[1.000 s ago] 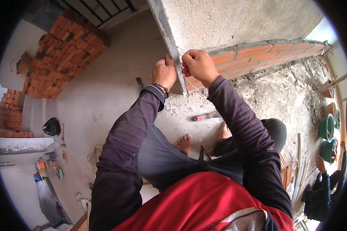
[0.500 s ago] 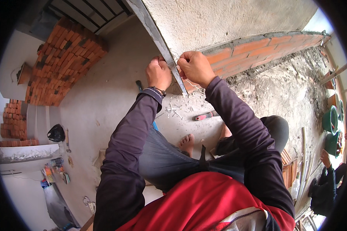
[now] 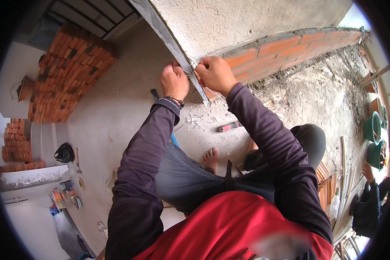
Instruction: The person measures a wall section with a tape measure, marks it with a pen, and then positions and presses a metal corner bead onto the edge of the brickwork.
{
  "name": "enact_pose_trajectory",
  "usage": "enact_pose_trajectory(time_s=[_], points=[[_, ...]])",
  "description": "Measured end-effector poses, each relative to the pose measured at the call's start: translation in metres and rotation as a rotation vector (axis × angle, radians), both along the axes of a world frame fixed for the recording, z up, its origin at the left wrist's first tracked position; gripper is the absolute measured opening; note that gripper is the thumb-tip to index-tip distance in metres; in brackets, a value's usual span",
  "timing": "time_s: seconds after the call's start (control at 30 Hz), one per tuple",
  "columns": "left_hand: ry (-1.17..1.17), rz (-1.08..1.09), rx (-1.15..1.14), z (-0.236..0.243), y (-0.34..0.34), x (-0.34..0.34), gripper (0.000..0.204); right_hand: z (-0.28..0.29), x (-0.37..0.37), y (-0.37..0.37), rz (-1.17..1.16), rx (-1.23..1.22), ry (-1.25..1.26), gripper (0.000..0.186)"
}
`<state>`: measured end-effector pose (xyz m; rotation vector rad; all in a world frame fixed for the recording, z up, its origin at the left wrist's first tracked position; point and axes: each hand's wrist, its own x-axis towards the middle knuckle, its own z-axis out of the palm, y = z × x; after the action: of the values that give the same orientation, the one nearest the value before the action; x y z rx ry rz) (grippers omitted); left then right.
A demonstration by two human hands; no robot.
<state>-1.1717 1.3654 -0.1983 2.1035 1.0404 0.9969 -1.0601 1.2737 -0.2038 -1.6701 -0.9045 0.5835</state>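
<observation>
Grip: my left hand (image 3: 174,81) and right hand (image 3: 214,74) are both fisted tight on a thin white string (image 3: 189,69), one on each side of the grey corner edge (image 3: 177,47) of the plastered wall. String at that corner, beside the brick course (image 3: 286,45); I judge tying under way, the knot unfinished. Also: red-handled tool (image 3: 229,127) on the floor (image 3: 117,108).

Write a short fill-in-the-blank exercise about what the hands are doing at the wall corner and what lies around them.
1. Both hands, the left hand and right hand, pinch a thin white ____ at the grey wall corner.
2. The low wall to the right is built of ____.
3. The tool on the floor by the bare foot has a ____ handle.

Missing words: string; bricks; red
</observation>
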Motion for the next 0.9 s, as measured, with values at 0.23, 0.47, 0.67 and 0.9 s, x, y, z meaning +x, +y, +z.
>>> enact_pose_trajectory(time_s=[0.23,0.47,0.67,0.9], points=[[-0.004,0.009,0.012,-0.002,-0.002,-0.004,0.026,0.011,-0.009,-0.002,0.004,0.005,0.116,0.026],[0.060,0.041,0.070,-0.001,-0.003,-0.005,0.024,0.009,-0.008,-0.001,0.004,0.019,0.063,0.027],[0.123,0.053,0.067,0.003,-0.005,-0.006,0.030,0.009,-0.006,0.000,0.008,0.011,0.102,0.027],[0.110,0.026,0.074,0.000,-0.002,-0.007,0.028,0.012,-0.006,0.000,0.000,0.007,0.119,0.026]])
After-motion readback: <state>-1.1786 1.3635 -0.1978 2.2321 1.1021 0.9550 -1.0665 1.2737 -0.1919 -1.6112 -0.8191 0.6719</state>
